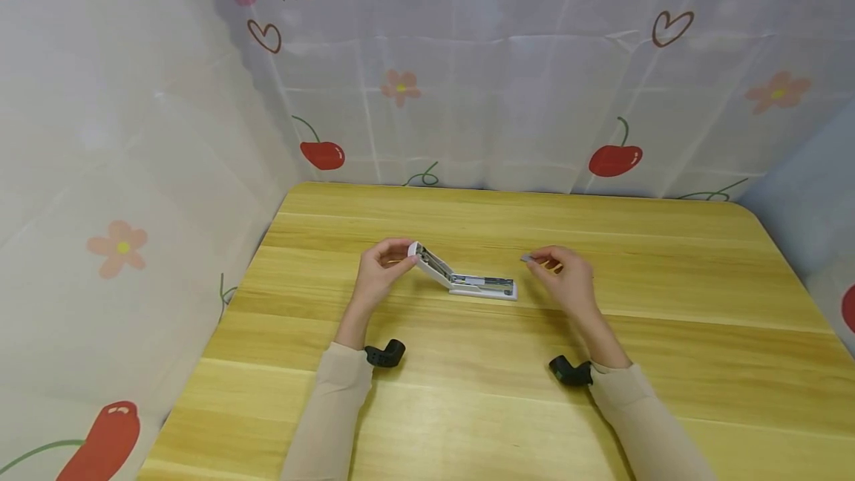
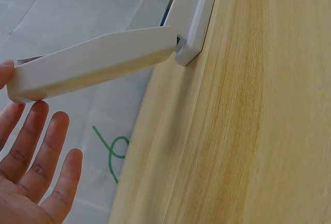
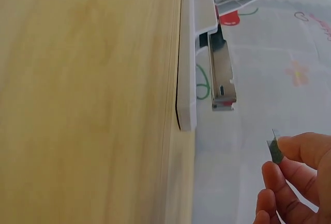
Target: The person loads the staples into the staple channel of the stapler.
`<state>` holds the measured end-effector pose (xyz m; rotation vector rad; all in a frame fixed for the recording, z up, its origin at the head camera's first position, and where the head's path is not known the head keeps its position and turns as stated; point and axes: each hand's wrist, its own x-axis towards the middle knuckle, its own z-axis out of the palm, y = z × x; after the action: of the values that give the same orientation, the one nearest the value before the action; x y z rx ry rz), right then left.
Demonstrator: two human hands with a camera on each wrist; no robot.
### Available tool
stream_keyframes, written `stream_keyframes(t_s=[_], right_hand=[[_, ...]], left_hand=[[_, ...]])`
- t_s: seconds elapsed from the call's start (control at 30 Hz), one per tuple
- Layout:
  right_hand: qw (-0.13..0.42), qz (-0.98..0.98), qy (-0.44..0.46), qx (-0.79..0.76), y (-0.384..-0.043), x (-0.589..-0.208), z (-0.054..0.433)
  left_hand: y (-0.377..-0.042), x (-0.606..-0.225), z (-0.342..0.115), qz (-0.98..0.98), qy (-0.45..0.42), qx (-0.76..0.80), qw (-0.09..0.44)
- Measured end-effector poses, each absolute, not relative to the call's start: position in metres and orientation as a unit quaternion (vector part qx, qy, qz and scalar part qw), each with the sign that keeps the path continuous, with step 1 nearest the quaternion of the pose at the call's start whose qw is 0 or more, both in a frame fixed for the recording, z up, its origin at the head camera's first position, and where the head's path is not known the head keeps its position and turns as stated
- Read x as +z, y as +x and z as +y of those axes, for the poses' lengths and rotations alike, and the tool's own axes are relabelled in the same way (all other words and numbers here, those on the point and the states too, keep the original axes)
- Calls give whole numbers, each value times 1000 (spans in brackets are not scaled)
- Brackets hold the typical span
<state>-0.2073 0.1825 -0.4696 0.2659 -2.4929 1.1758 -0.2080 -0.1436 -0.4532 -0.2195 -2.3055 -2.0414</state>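
A white stapler (image 1: 482, 292) lies on the table with its top swung far back and its metal staple channel (image 3: 221, 71) exposed. My left hand (image 1: 376, 273) pinches the free end of the raised top (image 2: 98, 61) between thumb and fingers; in the left wrist view the other fingers spread loosely below it. To the right of the stapler's front end, my right hand (image 1: 566, 278) holds a short strip of staples (image 3: 275, 151) between thumb and fingertips. That grey strip hangs in the air, apart from the stapler.
The wood-grain table (image 1: 467, 392) stretches around the stapler on all sides. A printed curtain (image 1: 481, 80) hangs behind the table's far edge and along its left side. Black wrist cameras (image 1: 386, 354) are strapped at both sleeve cuffs.
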Motion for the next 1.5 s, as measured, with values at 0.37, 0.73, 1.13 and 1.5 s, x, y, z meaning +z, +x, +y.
stream_keyframes(t_s=[0.37, 0.73, 1.13, 1.5], right_hand=[[135, -894, 141, 402, -207, -468, 163], [100, -893, 158, 409, -205, -470, 151], [83, -894, 173, 405, -204, -475, 148], [76, -897, 180, 396, -205, -478, 147]], left_hand=[[-210, -459, -144, -744, -80, -662, 38], [-211, -459, -144, -740, -81, -666, 37], [-211, -460, -144, -741, -78, -666, 36], [-211, -459, -145, -740, -77, -667, 37]])
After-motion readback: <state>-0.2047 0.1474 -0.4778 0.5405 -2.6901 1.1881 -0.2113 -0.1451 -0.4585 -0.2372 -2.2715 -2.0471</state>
